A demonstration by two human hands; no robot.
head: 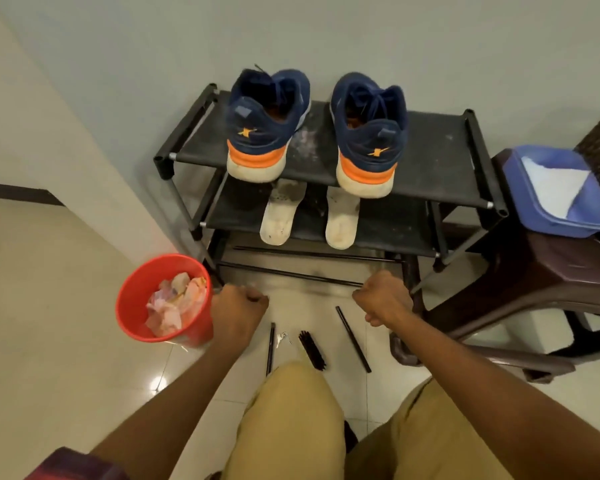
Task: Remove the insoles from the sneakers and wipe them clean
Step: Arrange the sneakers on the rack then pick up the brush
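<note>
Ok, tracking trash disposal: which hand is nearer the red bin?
Left. The left hand sits just beside the red bin; the right hand is farther, near the brown stool.

The far ends of the insoles (280,216) are hidden beneath the sneakers (264,133).

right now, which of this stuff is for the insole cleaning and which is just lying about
For the job: sneakers, insoles, white cloth in the blue tub, probably the red bin.
Lying about: brush, black rods.
</note>
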